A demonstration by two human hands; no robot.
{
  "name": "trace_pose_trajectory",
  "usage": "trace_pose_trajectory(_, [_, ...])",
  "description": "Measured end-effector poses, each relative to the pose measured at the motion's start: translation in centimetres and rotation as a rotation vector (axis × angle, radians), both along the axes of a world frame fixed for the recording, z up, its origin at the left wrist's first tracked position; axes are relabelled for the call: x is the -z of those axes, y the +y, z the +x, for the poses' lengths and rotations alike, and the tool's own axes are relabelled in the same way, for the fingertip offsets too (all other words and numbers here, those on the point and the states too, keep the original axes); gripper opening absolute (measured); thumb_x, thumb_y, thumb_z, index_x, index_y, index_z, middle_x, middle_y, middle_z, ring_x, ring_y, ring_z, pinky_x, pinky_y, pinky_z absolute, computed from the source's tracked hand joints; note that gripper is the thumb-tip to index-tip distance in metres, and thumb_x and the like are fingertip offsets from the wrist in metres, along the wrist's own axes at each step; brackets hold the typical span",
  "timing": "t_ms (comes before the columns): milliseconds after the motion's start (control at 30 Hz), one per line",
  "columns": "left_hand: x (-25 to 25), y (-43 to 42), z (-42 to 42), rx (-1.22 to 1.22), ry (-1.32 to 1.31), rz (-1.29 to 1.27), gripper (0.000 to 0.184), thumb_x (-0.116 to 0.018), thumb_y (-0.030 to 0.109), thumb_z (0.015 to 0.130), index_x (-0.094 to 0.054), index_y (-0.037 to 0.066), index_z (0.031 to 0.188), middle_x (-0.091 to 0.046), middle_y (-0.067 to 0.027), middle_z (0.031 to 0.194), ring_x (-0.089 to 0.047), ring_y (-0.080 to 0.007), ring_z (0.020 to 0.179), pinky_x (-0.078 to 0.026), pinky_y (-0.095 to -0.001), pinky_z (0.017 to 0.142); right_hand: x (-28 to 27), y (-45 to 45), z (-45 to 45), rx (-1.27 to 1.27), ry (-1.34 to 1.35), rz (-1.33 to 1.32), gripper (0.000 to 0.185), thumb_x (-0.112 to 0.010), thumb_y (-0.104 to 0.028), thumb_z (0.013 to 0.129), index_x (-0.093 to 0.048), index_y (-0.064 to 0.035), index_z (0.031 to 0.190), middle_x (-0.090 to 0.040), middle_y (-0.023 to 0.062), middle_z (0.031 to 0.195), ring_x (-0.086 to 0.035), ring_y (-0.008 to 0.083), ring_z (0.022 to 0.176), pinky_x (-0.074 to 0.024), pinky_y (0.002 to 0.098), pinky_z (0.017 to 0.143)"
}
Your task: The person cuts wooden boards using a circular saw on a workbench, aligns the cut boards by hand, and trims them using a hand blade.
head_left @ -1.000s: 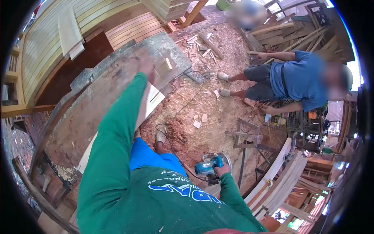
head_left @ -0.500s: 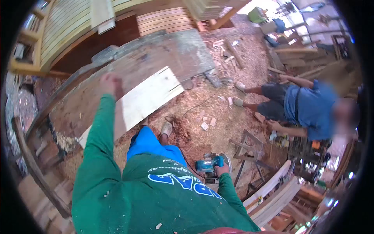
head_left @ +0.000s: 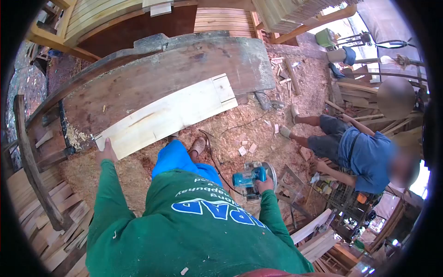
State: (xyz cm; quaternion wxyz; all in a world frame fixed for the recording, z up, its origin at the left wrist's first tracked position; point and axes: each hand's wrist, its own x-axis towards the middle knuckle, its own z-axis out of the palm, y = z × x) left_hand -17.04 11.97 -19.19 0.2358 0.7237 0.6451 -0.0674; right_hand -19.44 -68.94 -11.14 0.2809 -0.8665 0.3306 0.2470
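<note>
A pale wooden board lies at a slant along the near edge of the worn wooden workbench, its near side sticking out past the bench top. Dark lines cross its far right end. My left hand grips the board's left end, thumb on top; the fingers beneath are hidden. In my right hand is a teal circular saw, held by its handle beside my right hip, away from the board. Its round blade guard faces right, and a dark cord trails from it over the floor.
Sawdust and offcuts cover the floor. A person in a blue shirt stands at right, near a small wooden frame. Stacked planks lie lower right, cut pieces lower left. An upright timber stands at left.
My left hand has come from above the bench to the board's left end and taken hold there. The saw stays in my right hand. The head view has shifted.
</note>
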Motion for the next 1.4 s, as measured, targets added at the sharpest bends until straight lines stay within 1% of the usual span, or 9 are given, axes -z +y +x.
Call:
trace_pose_trajectory(67, [-1.3, 0.1, 2.0, -0.137, 0.002, -0.118, 0.086, -0.076, 0.073, 0.080, -0.072, -0.006, 0.114, -0.075, -0.0220, 0.115, -0.072, -0.0318, 0.109, -0.055, -0.0444, 0.097, -3.3, 2.8, 3.2, 0.057, -0.001, 0.023, 0.038, -0.085, -0.019, 0.073, -0.073, -0.0055, 0.108, -0.075, 0.0127, 0.089, -0.072, 0.0249, 0.082, -0.0562, 0.0399, 0.080])
trace_pose_trajectory(167, [3.1, 1.7, 1.7, -0.327, -0.703, -0.594, 0.086, -0.082, 0.064, 0.081, -0.068, -0.010, 0.121, -0.075, -0.0185, 0.117, -0.073, -0.0307, 0.106, -0.057, -0.0432, 0.093, -7.8, 5.7, 7.0, -0.025, -0.067, 0.055, 0.037, -0.084, -0.018, 0.075, -0.073, -0.0051, 0.108, -0.075, 0.0119, 0.089, -0.070, 0.0225, 0.079, -0.0556, 0.0388, 0.079])
trace_pose_trajectory(467, [-6.6, -6.2, 18.5, 0.010, -0.149, -0.217, 0.083, -0.079, 0.059, 0.086, -0.064, -0.009, 0.132, -0.072, -0.0195, 0.122, -0.072, -0.0296, 0.102, -0.058, -0.0416, 0.092, -19.8, 13.1, 13.3, -0.048, -0.391, 0.269, 0.042, -0.071, -0.007, 0.077, -0.071, 0.0010, 0.118, -0.071, 0.0063, 0.090, -0.062, 0.0132, 0.079, -0.0534, 0.0326, 0.078])
trace_pose_trajectory(533, [2.1, -2.9, 19.3, -0.165, -0.526, -0.423, 0.087, -0.076, 0.061, 0.088, -0.056, -0.003, 0.144, -0.061, -0.0236, 0.143, -0.066, -0.0340, 0.120, -0.055, -0.0438, 0.100, -21.2, 14.5, 14.6, -0.045, -0.416, 0.282, 0.042, -0.071, -0.008, 0.077, -0.071, 0.0010, 0.118, -0.072, 0.0071, 0.092, -0.062, 0.0134, 0.081, -0.0535, 0.0327, 0.079])
trace_pose_trajectory(667, [-3.9, -7.6, 22.2, 0.015, -0.085, 0.174, 0.075, -0.072, 0.052, 0.092, -0.056, 0.000, 0.142, -0.057, -0.0222, 0.145, -0.061, -0.0362, 0.127, -0.051, -0.0476, 0.104, -21.1, 17.1, 16.9, -0.082, -0.449, 0.322, 0.046, -0.072, -0.010, 0.076, -0.070, 0.0008, 0.121, -0.073, 0.0099, 0.093, -0.064, 0.0154, 0.082, -0.0541, 0.0336, 0.080])
trace_pose_trajectory(800, [-4.2, -11.4, 24.8, 0.754, -0.074, 0.758, 0.054, -0.066, 0.043, 0.094, -0.064, 0.002, 0.129, -0.065, -0.0201, 0.129, -0.064, -0.0392, 0.117, -0.051, -0.0505, 0.101, -19.2, 19.5, 19.1, -0.119, -0.416, 0.330, 0.048, -0.073, -0.013, 0.076, -0.068, -0.0004, 0.122, -0.070, 0.0122, 0.089, -0.062, 0.0164, 0.078, -0.0531, 0.0346, 0.077])
trace_pose_trajectory(933, [-3.6, -15.5, 30.1, 1.020, -0.316, 0.146, 0.039, -0.061, 0.041, 0.096, -0.075, 0.005, 0.101, -0.072, -0.0220, 0.102, -0.068, -0.0411, 0.102, -0.052, -0.0503, 0.092, -18.0, 21.5, 19.2, -0.124, -0.397, 0.304, 0.046, -0.073, -0.018, 0.082, -0.067, -0.0012, 0.125, -0.070, 0.0137, 0.084, -0.064, 0.0162, 0.075, -0.0542, 0.0344, 0.075])
trace_pose_trajectory(1200, [-6.0, -18.3, 31.8, 0.997, -0.299, 0.025, 0.041, -0.055, 0.042, 0.096, -0.076, 0.006, 0.100, -0.072, -0.0227, 0.103, -0.068, -0.0433, 0.099, -0.053, -0.0528, 0.087, -15.3, 21.9, 18.4, -0.027, -0.457, 0.444, 0.045, -0.058, -0.048, 0.106, -0.061, -0.0035, 0.100, -0.057, -0.0011, 0.067, -0.052, 0.0079, 0.056, -0.0413, 0.0265, 0.051])
trace_pose_trajectory(1400, [-6.2, -18.7, 31.6, 0.951, -0.276, 0.100, 0.038, -0.057, 0.040, 0.092, -0.075, 0.008, 0.098, -0.073, -0.0212, 0.105, -0.068, -0.0441, 0.098, -0.053, -0.0546, 0.087, -17.0, 22.8, 19.7, 0.014, -0.383, 0.374, 0.044, -0.064, -0.042, 0.103, -0.069, 0.0007, 0.109, -0.065, 0.0073, 0.075, -0.057, 0.0141, 0.070, -0.0494, 0.0358, 0.067])
